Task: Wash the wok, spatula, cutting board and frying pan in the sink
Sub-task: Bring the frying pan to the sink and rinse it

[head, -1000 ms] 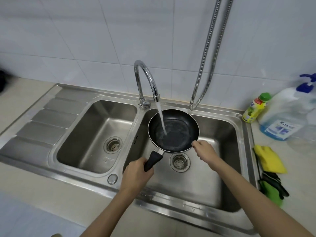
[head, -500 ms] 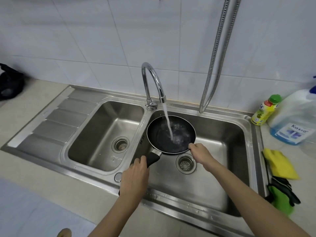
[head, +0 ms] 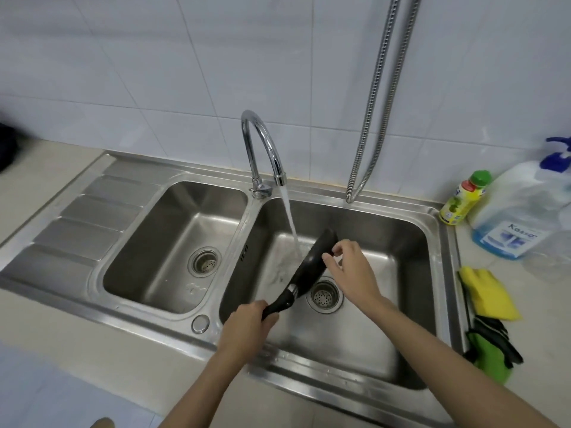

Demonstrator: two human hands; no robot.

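Frying pan (head: 312, 261) tipped on edge under tap stream (head: 290, 223) in right basin: left hand (head: 247, 325) grips handle, right hand (head: 349, 267) pinches rim; wet rim may slip, clattering onto drain.

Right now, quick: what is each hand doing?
Left hand: holds the frying pan by its black handle.
Right hand: fingers curled on the tilted pan's rim, steadying it under the running water.

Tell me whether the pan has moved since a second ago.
Yes. The pan has tipped from lying flat under the tap to standing on edge, so the water now falls past its left side into the sink.
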